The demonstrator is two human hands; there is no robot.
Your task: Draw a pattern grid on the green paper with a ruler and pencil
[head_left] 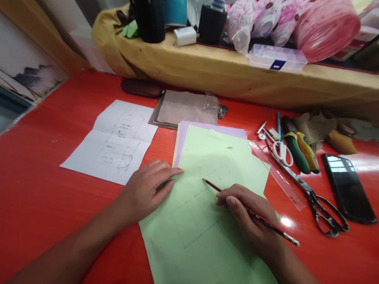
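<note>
My right hand (251, 217) is closed around a dark pencil (275, 228) with a red stripe, its point at the faint lines on a green sheet of paper (201, 236). Thin pencil lines form rectangular outlines on that sheet. My left hand (151, 187) lies flat with fingers stretched, its fingertips on the green sheet's left edge. Left of it is a creased white sheet (103, 138) with a hand-drawn, labelled pattern. Purple and yellow sheets (213, 128) stick out from under the green one.
To the right lie a clear ruler (281, 181), large scissors (314, 197), small white scissors (282, 154), green-yellow pliers (302, 154) and a phone (349, 187). Behind are grey-brown sheets (186, 108), a dark case (141, 87) and a cloth-covered ledge (189, 67) with a plastic box (278, 57).
</note>
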